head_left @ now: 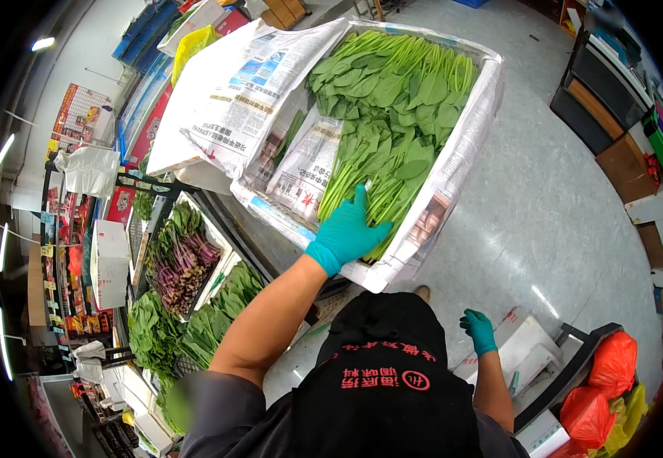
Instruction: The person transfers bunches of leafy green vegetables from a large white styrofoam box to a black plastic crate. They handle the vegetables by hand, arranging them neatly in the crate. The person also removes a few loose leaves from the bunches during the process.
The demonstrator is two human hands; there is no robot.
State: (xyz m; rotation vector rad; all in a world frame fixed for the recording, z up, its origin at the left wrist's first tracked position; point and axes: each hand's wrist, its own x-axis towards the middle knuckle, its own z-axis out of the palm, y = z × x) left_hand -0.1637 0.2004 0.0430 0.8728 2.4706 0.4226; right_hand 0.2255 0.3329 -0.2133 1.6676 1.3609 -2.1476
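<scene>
My left hand, in a teal rubber glove, rests on the stems at the near end of the leafy greens. Its thumb and index finger are stretched apart. The greens lie in bundles inside a box lined with newspaper, their stems pointing to the far and near ends. Bare newsprint shows in the left part of the box, and a large newspaper flap folds out over the left side. My right hand, gloved alike, hangs low at the right, fingers loosely bent and apart, with nothing visible in it.
At left stand crates with purple-stemmed greens and more green leaves. A white foam box sits near my right hand. Red plastic bags lie at lower right. Black bins and cartons line the right side.
</scene>
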